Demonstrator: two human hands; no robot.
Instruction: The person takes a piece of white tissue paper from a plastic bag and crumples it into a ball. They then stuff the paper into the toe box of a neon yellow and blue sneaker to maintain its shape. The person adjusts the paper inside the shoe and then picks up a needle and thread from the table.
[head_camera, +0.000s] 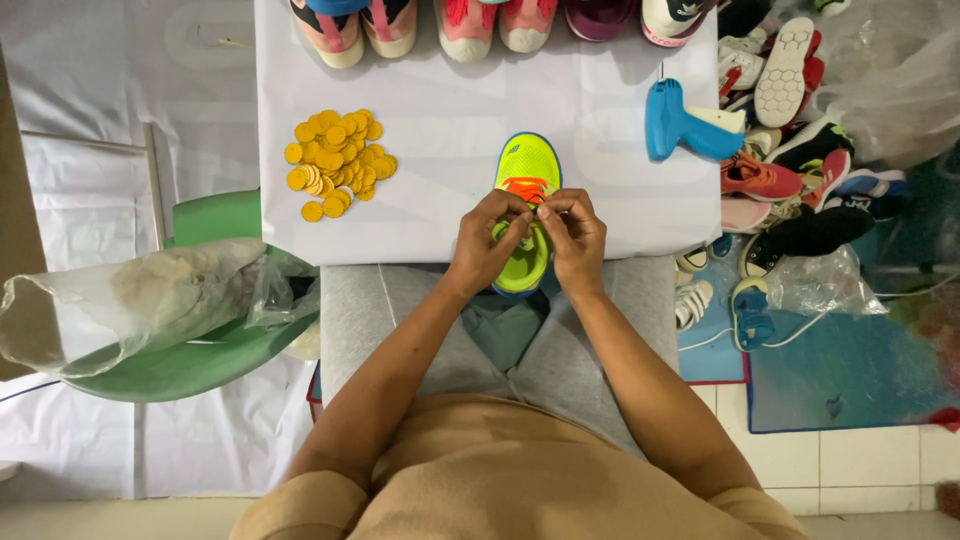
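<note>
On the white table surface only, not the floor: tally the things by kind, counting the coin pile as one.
Shoes in the top row: 6
Neon-yellow shoe, under the left hand and right hand: 1
Yellow disc pile: 1
Blue tool: 1
Total: 9

The bench (600, 110) is a flat white top seen from above, its near edge over the seated person's lap. Toward its left side lies a loose heap of yellow round discs (338, 163), some stacked, a few strayed at the heap's near rim. Near the middle of the near edge lies a neon-yellow shoe (527, 165) with orange laces, toe pointing to the far edge, heel reaching past the near edge. By the right edge lies a blue gun-shaped tool (685, 125). Along the far edge stands a row of shoes (465, 25), pink, white and dark red, only partly in view.
</note>
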